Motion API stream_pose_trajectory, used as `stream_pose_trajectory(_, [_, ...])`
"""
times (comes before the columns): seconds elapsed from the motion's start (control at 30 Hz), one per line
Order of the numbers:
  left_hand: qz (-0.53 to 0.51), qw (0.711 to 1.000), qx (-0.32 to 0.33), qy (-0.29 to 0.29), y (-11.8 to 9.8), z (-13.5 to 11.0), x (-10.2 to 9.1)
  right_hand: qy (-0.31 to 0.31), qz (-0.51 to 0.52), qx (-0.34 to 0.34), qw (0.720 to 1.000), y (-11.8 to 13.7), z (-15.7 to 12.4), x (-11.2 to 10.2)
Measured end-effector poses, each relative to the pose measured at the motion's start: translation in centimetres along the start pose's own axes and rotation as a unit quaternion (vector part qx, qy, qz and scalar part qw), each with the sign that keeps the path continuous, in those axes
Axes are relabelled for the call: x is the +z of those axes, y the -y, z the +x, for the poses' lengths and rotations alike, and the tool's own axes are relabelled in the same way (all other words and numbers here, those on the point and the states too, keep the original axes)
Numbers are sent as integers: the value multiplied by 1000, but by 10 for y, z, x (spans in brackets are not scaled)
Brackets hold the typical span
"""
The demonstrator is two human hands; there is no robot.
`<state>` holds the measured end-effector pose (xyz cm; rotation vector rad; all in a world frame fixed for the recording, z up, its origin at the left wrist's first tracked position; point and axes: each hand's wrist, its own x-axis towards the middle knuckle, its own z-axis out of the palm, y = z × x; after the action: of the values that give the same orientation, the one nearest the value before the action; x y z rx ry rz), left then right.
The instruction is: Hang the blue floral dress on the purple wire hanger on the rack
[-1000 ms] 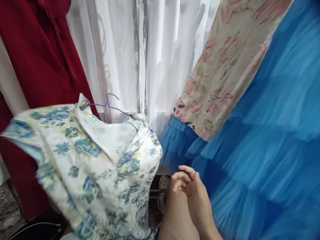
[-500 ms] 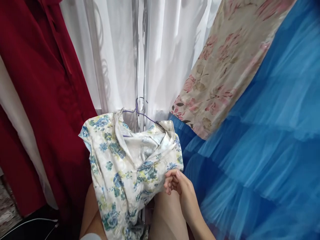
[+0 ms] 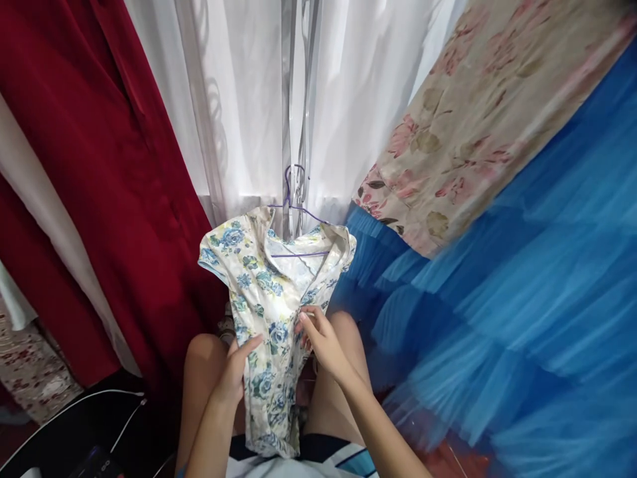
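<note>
A small white dress with blue flowers hangs on a purple wire hanger in front of me, its hem reaching my lap. My left hand grips the dress's left edge, thumb on the front. My right hand pinches the cloth near the front opening at mid height. The hanger's hook lies against a metal pole in front of white curtains.
A dark red garment hangs at the left. At the right hang a beige floral cloth and a big blue tulle skirt. My bare knees are below the dress. A black object with a white cable lies at lower left.
The dress swung in from the left to hang straight ahead of me. My right hand moved onto its front, and my left hand came into view and took its edge.
</note>
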<state>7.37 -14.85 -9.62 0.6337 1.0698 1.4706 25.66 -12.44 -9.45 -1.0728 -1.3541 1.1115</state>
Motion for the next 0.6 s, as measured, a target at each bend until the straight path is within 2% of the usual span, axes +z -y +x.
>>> stream_pose_trajectory(0.1, [-20,998,-37,45,11,-1,-2,-8,-34,-56,998,9,14,10])
stream_pose_trajectory(0.2, [17,999,-10,45,21,5,-6,0,-35,-51,998,13,18,15])
stream_pose_trajectory(0.23, [54,998,35,25,24,7,-7,5,-33,-42,999,14,17,15])
stream_pose_trajectory(0.27, [100,989,105,-12,26,8,-8,9,-30,-33,999,15,16,15])
stream_pose_trajectory(0.3, [150,967,196,-61,27,8,-7,12,-25,-25,999,16,14,15])
stream_pose_trajectory(0.37, [246,886,372,-130,30,6,0,26,-14,-8,1000,20,9,15])
stream_pose_trajectory(0.4, [285,850,426,-122,30,4,5,37,-11,-1,999,23,6,16])
stream_pose_trajectory(0.43, [317,830,451,-84,30,2,11,49,-10,3,999,27,4,17])
stream_pose_trajectory(0.47, [341,825,449,-29,30,1,17,60,-10,6,998,31,2,19])
stream_pose_trajectory(0.53, [365,839,399,62,30,1,27,80,-9,8,997,37,0,21])
stream_pose_trajectory(0.6, [375,852,355,79,31,2,32,89,0,16,996,42,2,19])
